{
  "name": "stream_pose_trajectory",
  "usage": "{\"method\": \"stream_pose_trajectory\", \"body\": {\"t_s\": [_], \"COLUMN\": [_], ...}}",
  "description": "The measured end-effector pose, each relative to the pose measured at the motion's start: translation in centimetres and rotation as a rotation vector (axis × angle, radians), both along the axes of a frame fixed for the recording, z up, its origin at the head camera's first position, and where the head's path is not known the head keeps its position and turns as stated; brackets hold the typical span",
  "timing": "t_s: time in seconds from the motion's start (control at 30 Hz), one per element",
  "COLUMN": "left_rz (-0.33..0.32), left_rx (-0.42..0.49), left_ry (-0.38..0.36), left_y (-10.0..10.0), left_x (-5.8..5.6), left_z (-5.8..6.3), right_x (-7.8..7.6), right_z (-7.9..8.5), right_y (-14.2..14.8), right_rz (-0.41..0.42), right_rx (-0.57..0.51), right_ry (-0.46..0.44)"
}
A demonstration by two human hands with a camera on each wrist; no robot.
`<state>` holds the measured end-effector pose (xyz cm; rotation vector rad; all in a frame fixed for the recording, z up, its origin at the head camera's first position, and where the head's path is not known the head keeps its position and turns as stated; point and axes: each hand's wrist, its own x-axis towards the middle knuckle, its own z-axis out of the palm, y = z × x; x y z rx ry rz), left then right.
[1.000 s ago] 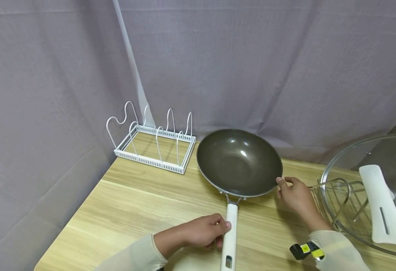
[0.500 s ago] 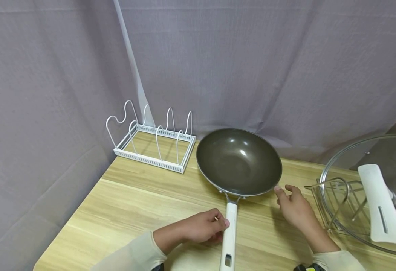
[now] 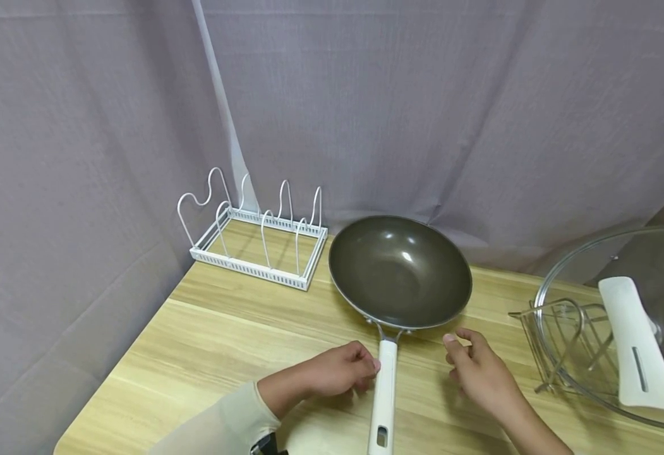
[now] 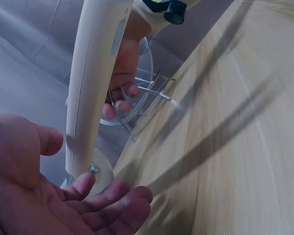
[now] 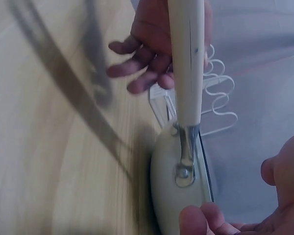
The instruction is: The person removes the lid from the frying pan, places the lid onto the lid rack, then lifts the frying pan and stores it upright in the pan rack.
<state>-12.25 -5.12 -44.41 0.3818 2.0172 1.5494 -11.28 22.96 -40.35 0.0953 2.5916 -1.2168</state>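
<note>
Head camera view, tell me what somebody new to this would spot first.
Probably the dark pan near the middle, its white handle pointing toward the wearer between the left hand and the right hand. Next, likely the big glass lid at the right edge, overlapping a metal wire stand. The white looped rack stands out too, left of the pan by the curtain.

Pan [image 3: 400, 272] on table [image 3: 195, 341], between rack [image 3: 252, 271] and lid [image 3: 641, 344].
</note>
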Motion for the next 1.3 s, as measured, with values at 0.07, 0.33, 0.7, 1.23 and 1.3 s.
{"method": "stream_pose_trajectory", "body": {"t_s": [0.07,0.33,0.7,1.23,1.3], "left_rz": [0.010,0.042,0.058,0.068,0.064], "left_rx": [-0.006,-0.020,-0.007,0.025,0.020], "left_ry": [-0.004,-0.013,-0.011,-0.069,-0.065], "left_y": [0.0,-0.3,-0.8,-0.7,-0.7], "left_x": [-0.1,-0.8,-1.6,-2.3,-2.3], "left_z": [-0.1,-0.3,-0.1,-0.6,-0.5], "right_x": [0.4,2.3,4.0,5.5,5.6], "right_z": [0.0,-0.5,-0.8,-1.6,-1.8], "right_y": [-0.4,-1.9,-3.0,-4.3,-4.4], "right_rz": [-0.001,-0.016,-0.053,-0.032,-0.024], "right_rx": [-0.008,-0.108,-0.175,-0.377,-0.393], "right_ry": [-0.006,-0.032,-0.077,-0.184,-0.195]}}
